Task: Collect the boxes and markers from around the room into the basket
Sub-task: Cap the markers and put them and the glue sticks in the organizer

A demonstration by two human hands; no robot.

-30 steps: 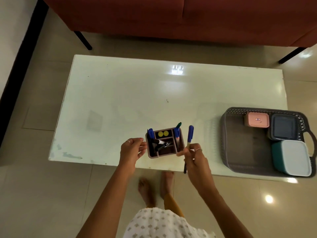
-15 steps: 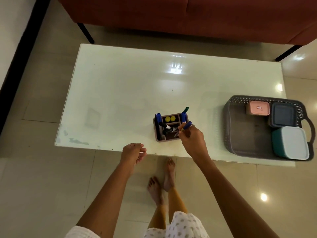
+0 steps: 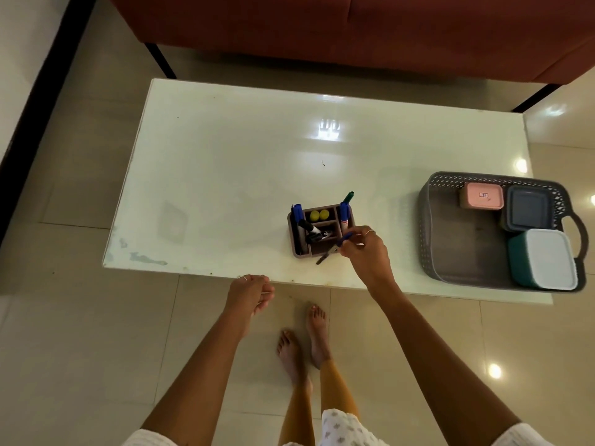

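Markers stand and lie in a small brown organiser (image 3: 322, 231) near the front edge of the pale counter (image 3: 225, 175). Two blue-capped markers stand upright in it, one at its left end (image 3: 297, 211) and one at its right end (image 3: 345, 213); a green marker (image 3: 348, 197) leans out past the far right corner, and black markers (image 3: 310, 231) lie slanted across the middle compartments. Two yellow round things (image 3: 319, 215) sit in a far compartment.

The right hand (image 3: 365, 252) is at the organiser's near right corner, fingers pinched on a blue-capped marker (image 3: 333, 249) that slants down to the left, its dark tip just past the organiser's front edge over the counter. A ring shows on one finger.

The left hand (image 3: 249, 292) hangs just off the counter's front edge, fingers loosely curled and holding nothing that I can see.

At the right end of the counter sits the grey basket (image 3: 450, 252) with a lattice wall and a handle on its right side. Three boxes lie in its right half: a pink box (image 3: 483, 196) at the far side, a dark blue-grey box (image 3: 528, 209) just beside it, and a teal box with a white lid (image 3: 547, 259) at the near right. The basket's left half shows bare floor.

A red sofa (image 3: 354, 30) stands beyond the counter, and bare feet (image 3: 306, 342) rest on the tiled floor (image 3: 64, 349) below.
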